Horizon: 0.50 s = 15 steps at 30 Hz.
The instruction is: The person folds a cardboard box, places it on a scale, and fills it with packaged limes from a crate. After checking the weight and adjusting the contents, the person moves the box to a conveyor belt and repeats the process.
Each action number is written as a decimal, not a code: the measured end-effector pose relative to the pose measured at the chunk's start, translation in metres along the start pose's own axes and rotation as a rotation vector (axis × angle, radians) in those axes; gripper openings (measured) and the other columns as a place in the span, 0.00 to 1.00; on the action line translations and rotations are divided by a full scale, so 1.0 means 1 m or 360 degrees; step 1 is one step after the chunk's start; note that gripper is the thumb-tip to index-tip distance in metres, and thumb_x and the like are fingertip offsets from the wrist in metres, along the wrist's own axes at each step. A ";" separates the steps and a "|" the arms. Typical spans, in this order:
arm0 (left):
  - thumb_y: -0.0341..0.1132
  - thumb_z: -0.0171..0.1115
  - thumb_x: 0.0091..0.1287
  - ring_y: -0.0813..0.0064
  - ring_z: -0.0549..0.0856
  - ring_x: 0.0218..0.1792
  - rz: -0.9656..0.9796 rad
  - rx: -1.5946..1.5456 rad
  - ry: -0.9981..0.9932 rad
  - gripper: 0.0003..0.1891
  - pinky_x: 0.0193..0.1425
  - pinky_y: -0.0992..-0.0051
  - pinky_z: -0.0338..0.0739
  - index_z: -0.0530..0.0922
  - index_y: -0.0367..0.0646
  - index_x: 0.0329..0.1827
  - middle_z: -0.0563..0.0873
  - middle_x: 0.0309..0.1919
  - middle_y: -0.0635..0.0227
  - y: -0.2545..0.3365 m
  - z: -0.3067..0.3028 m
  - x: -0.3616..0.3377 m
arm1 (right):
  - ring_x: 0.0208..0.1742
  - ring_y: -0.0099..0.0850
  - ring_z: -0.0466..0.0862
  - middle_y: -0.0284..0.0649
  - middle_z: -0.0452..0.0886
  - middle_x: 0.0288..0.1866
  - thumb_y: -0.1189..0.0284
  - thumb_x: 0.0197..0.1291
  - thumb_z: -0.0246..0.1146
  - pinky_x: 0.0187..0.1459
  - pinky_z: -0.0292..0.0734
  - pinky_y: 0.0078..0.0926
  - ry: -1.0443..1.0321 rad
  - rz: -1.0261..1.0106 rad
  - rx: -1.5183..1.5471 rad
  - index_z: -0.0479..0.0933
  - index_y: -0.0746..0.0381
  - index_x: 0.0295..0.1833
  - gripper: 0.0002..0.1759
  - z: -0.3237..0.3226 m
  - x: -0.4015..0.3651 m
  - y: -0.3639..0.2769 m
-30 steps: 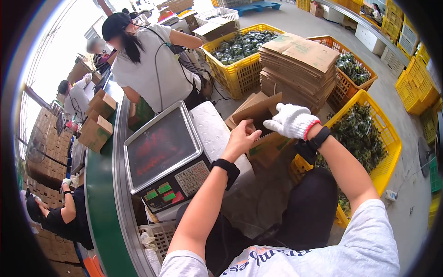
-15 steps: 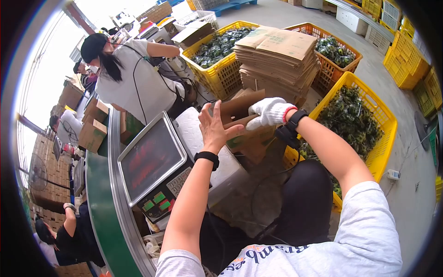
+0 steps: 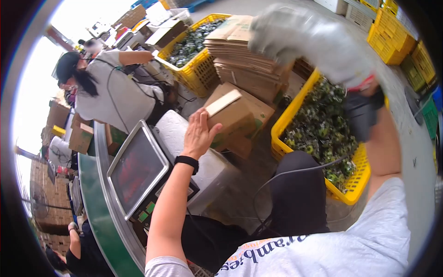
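My bare left hand point(image 3: 200, 134) lies against the near left side of a small brown cardboard box point(image 3: 234, 117), fingers stretched and thumb apart. The box has green print, and a pale strip point(image 3: 224, 102) shows along its top edge. My right hand point(image 3: 300, 39), in a white glove with a red cuff, is raised high and smeared by motion. In this view it overlaps the stack of flattened cartons point(image 3: 240, 53); its fingers cannot be made out. A dark device point(image 3: 361, 113) with a cable is at my right wrist.
A scale point(image 3: 138, 168) and a white foam box point(image 3: 173, 124) stand to my left, beside a green conveyor belt point(image 3: 99, 198). Yellow crates point(image 3: 339, 191) of dark green wrapped produce stand right and ahead. A co-worker point(image 3: 117, 90) sits at the left.
My right hand has left the box and swung up to the right. The box's raised flap has come down, and my left hand has come to lie against its side.
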State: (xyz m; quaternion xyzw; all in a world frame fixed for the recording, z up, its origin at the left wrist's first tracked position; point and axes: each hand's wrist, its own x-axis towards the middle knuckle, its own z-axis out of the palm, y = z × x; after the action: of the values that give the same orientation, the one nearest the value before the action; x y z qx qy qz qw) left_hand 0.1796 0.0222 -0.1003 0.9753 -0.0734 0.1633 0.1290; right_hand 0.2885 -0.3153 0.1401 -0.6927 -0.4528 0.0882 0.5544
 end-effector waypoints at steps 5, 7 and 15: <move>0.68 0.74 0.53 0.43 0.68 0.70 0.0137 0.0344 -0.0279 0.58 0.76 0.50 0.61 0.58 0.53 0.84 0.67 0.71 0.44 0.017 -0.013 0.007 | 0.46 0.16 0.83 0.30 0.86 0.49 0.61 0.81 0.52 0.44 0.79 0.16 -0.0011 0.0674 -0.0298 0.80 0.57 0.61 0.17 -0.095 -0.080 -0.054; 0.63 0.76 0.54 0.41 0.69 0.70 0.0223 0.0344 -0.0285 0.56 0.76 0.49 0.61 0.59 0.52 0.84 0.67 0.71 0.43 0.008 -0.013 0.006 | 0.43 0.17 0.84 0.28 0.87 0.45 0.55 0.79 0.55 0.40 0.79 0.19 -0.0181 0.0849 -0.0643 0.82 0.55 0.56 0.18 -0.130 -0.128 -0.013; 0.50 0.73 0.63 0.45 0.69 0.71 0.0056 0.0075 0.0183 0.50 0.77 0.52 0.61 0.56 0.44 0.84 0.69 0.70 0.43 0.084 -0.066 0.056 | 0.77 0.56 0.71 0.60 0.71 0.76 0.22 0.61 0.45 0.77 0.64 0.42 0.0233 0.2306 -0.0992 0.66 0.66 0.79 0.61 -0.079 -0.339 0.230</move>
State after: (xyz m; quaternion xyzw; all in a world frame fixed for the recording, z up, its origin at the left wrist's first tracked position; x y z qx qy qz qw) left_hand 0.1967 -0.0458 -0.0016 0.9657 -0.0790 0.2230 0.1071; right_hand 0.2651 -0.6099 -0.1549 -0.9425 0.1446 0.2504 0.1678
